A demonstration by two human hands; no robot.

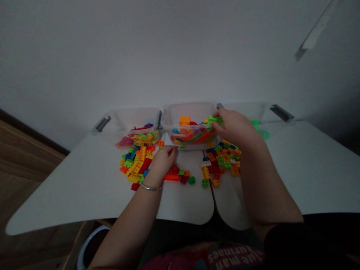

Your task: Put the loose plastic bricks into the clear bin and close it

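Note:
My right hand (234, 125) is over the right rim of the middle clear plastic bin (191, 107), its thumb and fingers closed on a bright green toy building brick (214, 120). Orange, red, blue and green bricks lie inside that bin. Just in front of the bin is my left hand (164, 159), with a bracelet (151, 187) on the wrist. Its fingers are drawn together near the bin's lower front edge; what they hold, if anything, is too small to tell. Beside it spreads a left pile of mixed bricks (137, 165). A right pile (223, 161) lies below my right forearm.
A left clear bin (135, 112) holds yellow, red and blue pieces. The right clear bin (244, 108) has green pieces (264, 134). All three bins stand against the wall (180, 52). A seam (213, 195) splits the white table (87, 187) at the front.

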